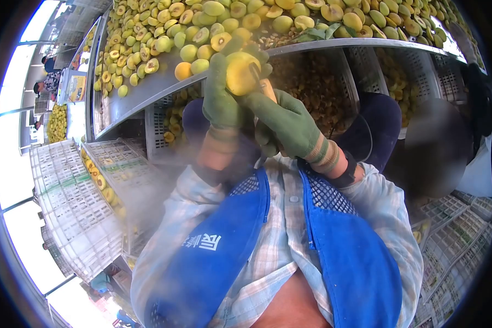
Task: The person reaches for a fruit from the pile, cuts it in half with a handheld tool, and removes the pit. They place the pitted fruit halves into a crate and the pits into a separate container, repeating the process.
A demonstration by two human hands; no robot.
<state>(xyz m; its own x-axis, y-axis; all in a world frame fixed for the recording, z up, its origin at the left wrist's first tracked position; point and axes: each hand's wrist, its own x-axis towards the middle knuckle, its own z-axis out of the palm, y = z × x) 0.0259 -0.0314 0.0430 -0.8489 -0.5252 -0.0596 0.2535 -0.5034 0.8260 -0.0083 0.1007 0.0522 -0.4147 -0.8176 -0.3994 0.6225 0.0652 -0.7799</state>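
In the head view, my left hand (224,93), in a green knit glove, is wrapped round a round yellow peach (240,74). My right hand (290,120), gloved the same way, grips a knife by its light wooden handle (267,89). The dark blade (255,71) lies against the right side of the peach. Both hands are close together, just in front of the metal table edge. Beyond them, whole and halved yellow-green peaches (188,53) cover the metal tabletop (167,76), with several cut halves showing their reddish centres.
Under the table stand plastic crates, one with brown pieces (311,82) and another with yellow fruit (396,82). White crates (74,202) are stacked at the left, more crates (454,246) at the right. A round dark stool-like shape (437,147) is at my right. Other people (49,82) are far left.
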